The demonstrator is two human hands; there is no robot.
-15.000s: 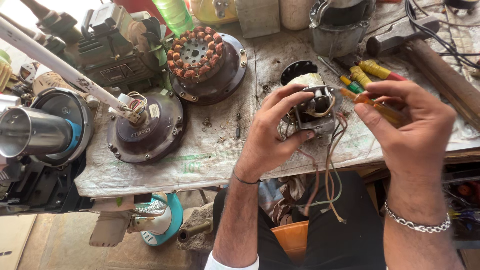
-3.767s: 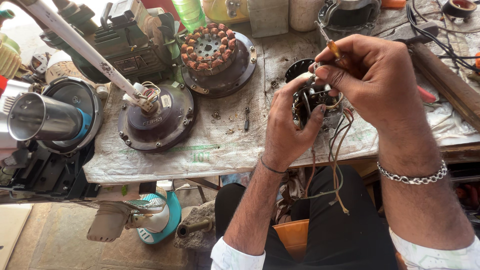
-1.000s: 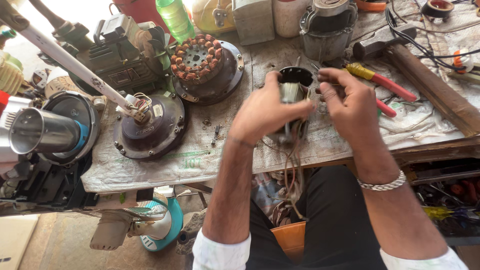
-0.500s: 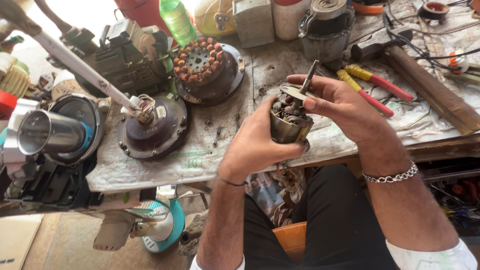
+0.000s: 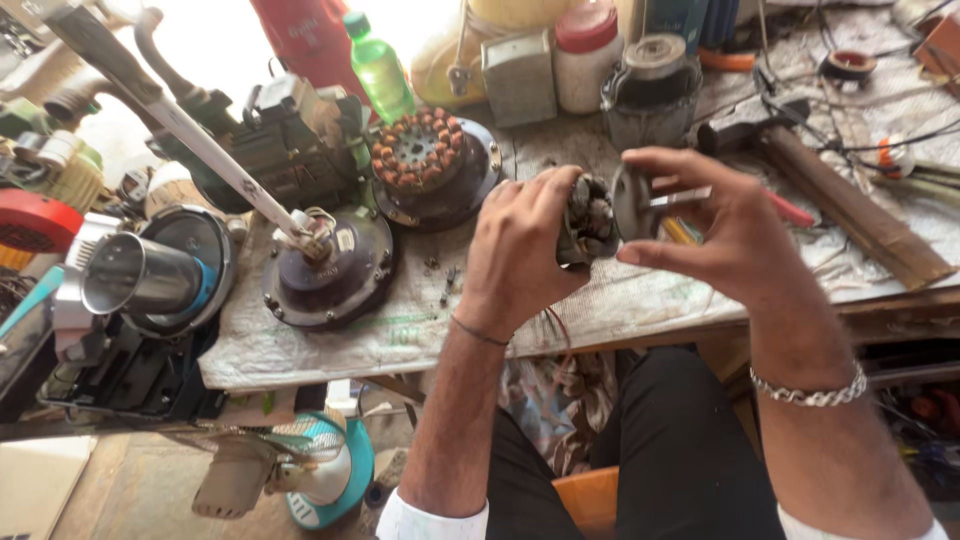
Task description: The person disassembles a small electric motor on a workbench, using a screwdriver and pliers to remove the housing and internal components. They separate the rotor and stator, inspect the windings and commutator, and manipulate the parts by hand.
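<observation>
Left hand (image 5: pixel 525 250) fingers grasping small motor (image 5: pixel 588 218) above surface (image 5: pixel 640 295). Right hand (image 5: pixel 735 235) fingers pinching its round end cover (image 5: pixel 630 203); shaft pokes between them.

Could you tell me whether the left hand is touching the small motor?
Touching: the head view shows the left hand wrapped around the small motor.

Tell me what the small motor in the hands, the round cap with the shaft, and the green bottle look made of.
Small motor, in the left hand: likely steel body, dull grey, with coppery windings showing. Round cap, in the right hand: seems cast metal, matte grey; its shaft looks like bright steel. Green bottle: translucent plastic, light shows through.
</observation>
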